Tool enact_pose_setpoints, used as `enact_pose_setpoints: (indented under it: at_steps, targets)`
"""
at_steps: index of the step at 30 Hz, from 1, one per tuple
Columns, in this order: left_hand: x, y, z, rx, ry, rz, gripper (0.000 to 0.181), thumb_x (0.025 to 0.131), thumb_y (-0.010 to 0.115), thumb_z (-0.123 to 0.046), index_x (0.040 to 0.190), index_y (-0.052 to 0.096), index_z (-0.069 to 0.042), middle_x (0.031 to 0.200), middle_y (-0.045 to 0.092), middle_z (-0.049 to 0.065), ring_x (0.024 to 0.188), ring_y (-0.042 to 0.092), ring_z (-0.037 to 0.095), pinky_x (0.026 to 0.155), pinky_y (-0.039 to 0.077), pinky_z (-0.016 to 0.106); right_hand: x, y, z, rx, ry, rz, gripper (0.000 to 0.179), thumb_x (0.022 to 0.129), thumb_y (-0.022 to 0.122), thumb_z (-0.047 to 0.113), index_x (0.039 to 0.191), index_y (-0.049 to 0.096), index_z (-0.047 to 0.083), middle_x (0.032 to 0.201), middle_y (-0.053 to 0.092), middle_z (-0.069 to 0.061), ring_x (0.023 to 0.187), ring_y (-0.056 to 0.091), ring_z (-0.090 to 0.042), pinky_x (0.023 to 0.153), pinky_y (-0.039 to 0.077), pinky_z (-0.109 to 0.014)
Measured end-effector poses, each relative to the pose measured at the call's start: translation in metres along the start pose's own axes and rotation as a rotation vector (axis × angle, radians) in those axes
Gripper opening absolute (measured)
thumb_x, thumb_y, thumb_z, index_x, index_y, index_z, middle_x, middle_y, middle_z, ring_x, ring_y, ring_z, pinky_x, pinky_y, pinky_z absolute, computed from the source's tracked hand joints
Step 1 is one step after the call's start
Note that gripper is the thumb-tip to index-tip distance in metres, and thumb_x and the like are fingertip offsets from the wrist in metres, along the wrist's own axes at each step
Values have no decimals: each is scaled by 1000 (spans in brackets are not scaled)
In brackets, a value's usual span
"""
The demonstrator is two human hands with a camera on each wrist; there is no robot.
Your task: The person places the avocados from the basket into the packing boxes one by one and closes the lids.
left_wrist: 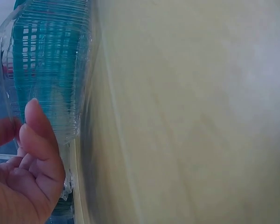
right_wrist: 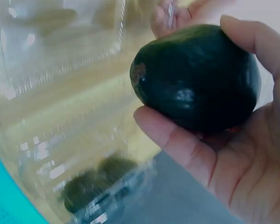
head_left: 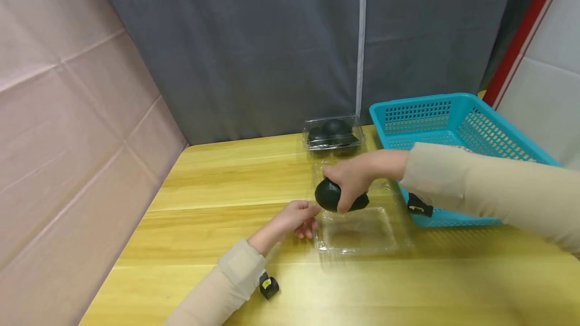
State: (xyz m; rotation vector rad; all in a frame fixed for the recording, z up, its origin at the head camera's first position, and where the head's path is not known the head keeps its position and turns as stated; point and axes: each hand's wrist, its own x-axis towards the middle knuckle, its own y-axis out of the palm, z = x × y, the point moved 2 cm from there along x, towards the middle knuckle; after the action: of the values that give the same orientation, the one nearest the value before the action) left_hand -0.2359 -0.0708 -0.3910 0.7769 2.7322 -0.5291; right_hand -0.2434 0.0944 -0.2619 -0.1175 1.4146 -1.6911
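My right hand (head_left: 355,175) grips a dark green avocado (right_wrist: 196,77), its thumb and fingers round the sides. In the head view this avocado hangs above an opened clear plastic clamshell box (head_left: 360,233), with no fruit visible in its near tray. At the box's left edge, my left hand (head_left: 296,219) pinches the rim between thumb and fingers. The left wrist view shows the ribbed clear wall of the box (left_wrist: 51,70) beside the left hand (left_wrist: 30,172).
Behind the opened box stands another clear box (head_left: 334,137) holding several avocados. A blue-green plastic basket (head_left: 417,102) is to the right, under the right forearm. A grey curtain (head_left: 254,54) hangs at the back of the wooden table (head_left: 204,225).
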Motion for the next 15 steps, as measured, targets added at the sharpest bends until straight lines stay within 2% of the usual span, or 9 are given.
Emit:
enact_pose_setpoints:
  at_steps: [7,15]
  targets:
    - [0,1,0,-3,21,25,29,95,45,-22,84,55,4,58,58,-1,37,46,5,37,36,16,4,24,4,125,114,13,43,67,72,21,95,44,6,87,52,-6,65,58,-15,48,51,-28]
    - [0,3,-2,-22,0,47,30,96,46,-27,84,56,-2,55,57,-2,34,45,4,35,34,16,7,42,3,229,225,73,49,69,75,21,102,43,4,93,50,-10,70,60,-20,56,55,-40]
